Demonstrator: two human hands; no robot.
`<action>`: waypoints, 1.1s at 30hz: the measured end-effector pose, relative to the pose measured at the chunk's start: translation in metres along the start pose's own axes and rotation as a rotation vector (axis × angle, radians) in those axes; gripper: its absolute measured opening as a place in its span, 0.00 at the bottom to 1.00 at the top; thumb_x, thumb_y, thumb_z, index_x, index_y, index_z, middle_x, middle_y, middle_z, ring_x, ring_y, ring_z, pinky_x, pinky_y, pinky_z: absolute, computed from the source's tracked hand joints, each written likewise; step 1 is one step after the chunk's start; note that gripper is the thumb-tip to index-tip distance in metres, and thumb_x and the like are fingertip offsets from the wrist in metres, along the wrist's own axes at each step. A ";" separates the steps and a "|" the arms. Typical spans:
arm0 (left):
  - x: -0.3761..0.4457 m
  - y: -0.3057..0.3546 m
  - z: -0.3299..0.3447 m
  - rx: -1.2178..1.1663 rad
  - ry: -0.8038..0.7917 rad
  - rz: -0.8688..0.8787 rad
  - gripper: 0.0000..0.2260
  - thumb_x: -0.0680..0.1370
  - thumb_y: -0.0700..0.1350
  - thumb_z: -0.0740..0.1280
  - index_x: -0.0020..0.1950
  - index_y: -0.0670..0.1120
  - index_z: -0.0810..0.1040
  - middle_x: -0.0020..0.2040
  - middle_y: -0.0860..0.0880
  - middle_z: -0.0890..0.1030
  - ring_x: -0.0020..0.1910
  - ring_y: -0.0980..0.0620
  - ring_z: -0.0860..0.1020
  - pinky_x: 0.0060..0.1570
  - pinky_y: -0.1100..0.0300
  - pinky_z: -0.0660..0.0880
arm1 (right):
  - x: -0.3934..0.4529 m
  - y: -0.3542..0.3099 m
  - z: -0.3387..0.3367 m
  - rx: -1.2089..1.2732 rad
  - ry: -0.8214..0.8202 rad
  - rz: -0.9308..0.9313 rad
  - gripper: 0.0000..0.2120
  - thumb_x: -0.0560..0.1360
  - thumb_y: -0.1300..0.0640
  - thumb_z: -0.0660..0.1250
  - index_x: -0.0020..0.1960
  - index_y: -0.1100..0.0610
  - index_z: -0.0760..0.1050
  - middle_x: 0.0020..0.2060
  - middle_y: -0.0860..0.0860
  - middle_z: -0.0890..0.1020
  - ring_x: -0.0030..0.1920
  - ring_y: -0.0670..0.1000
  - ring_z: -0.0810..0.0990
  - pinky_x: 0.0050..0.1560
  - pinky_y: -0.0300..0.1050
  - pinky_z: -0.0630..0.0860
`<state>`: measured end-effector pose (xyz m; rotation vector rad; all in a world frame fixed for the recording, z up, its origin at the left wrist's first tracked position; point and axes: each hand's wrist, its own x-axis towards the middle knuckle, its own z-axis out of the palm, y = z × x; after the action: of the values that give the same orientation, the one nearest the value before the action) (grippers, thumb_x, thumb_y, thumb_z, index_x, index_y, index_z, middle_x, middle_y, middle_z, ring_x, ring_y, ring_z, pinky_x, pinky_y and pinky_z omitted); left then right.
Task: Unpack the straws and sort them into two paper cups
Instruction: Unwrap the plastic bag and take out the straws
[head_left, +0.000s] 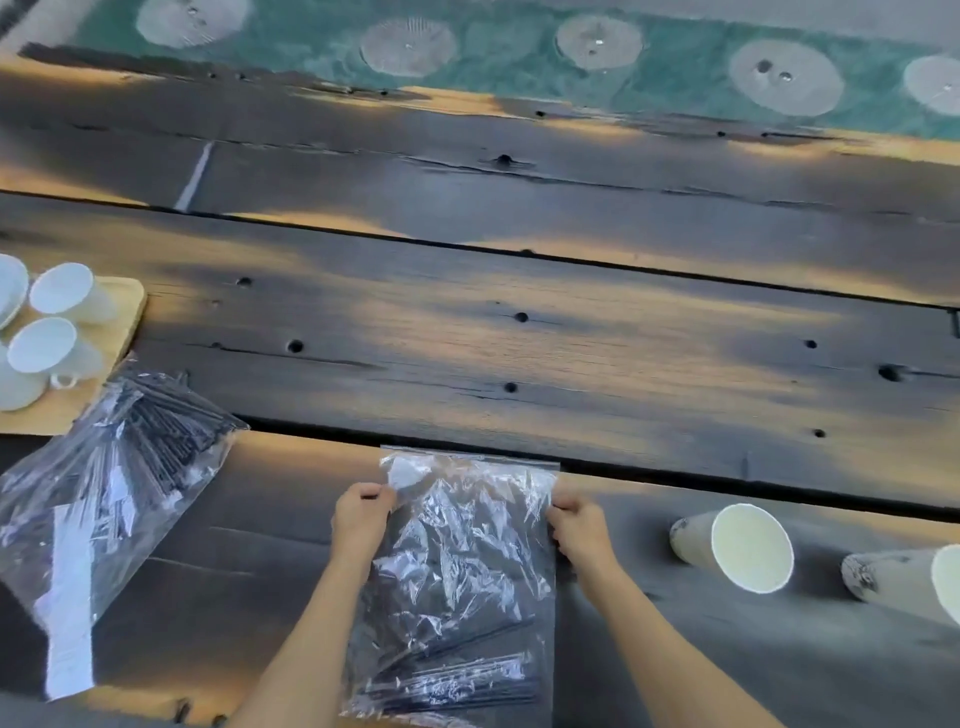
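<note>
A clear zip bag (462, 561) lies on the dark wooden table in front of me, with black straws (457, 675) at its near end. My left hand (361, 514) pinches the bag's left edge near the zip. On the opposite edge my right hand (579, 525) grips the plastic. A second clear bag (104, 493), full of black straws (166, 421), lies at the left. Two paper cups stand at the right: one (737, 545) near my right hand, another (904, 582) cut off by the frame edge.
A wooden tray (124, 306) at the far left carries white ceramic cups (62, 293) and saucers. Wide gaps run between the table planks (519, 332). Beyond the far edge is a green floor with round pale patches (597, 41).
</note>
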<state>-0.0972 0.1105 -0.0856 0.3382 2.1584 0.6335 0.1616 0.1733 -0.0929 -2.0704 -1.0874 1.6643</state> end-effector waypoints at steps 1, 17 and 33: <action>0.003 -0.001 0.001 0.002 -0.026 0.024 0.07 0.78 0.50 0.68 0.50 0.48 0.81 0.47 0.51 0.82 0.47 0.50 0.79 0.52 0.50 0.77 | 0.001 0.000 0.001 -0.014 -0.006 0.004 0.07 0.74 0.66 0.64 0.39 0.57 0.71 0.32 0.56 0.69 0.31 0.51 0.65 0.31 0.43 0.61; -0.078 0.007 -0.040 -0.533 -0.103 0.155 0.12 0.81 0.42 0.66 0.40 0.38 0.78 0.33 0.44 0.78 0.27 0.52 0.73 0.31 0.63 0.70 | -0.082 -0.014 -0.052 0.327 -0.172 -0.210 0.08 0.79 0.61 0.67 0.41 0.60 0.73 0.33 0.56 0.73 0.33 0.50 0.75 0.34 0.39 0.75; -0.267 -0.038 -0.037 -0.692 -0.003 0.404 0.12 0.77 0.29 0.64 0.54 0.44 0.75 0.35 0.41 0.84 0.33 0.44 0.78 0.32 0.58 0.77 | -0.194 0.034 -0.163 0.374 -0.239 -0.480 0.12 0.78 0.62 0.67 0.36 0.55 0.77 0.34 0.56 0.79 0.39 0.53 0.74 0.45 0.49 0.71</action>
<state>0.0357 -0.0517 0.0874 0.3884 1.7349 1.5431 0.3135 0.0544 0.0746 -1.2845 -1.1253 1.7222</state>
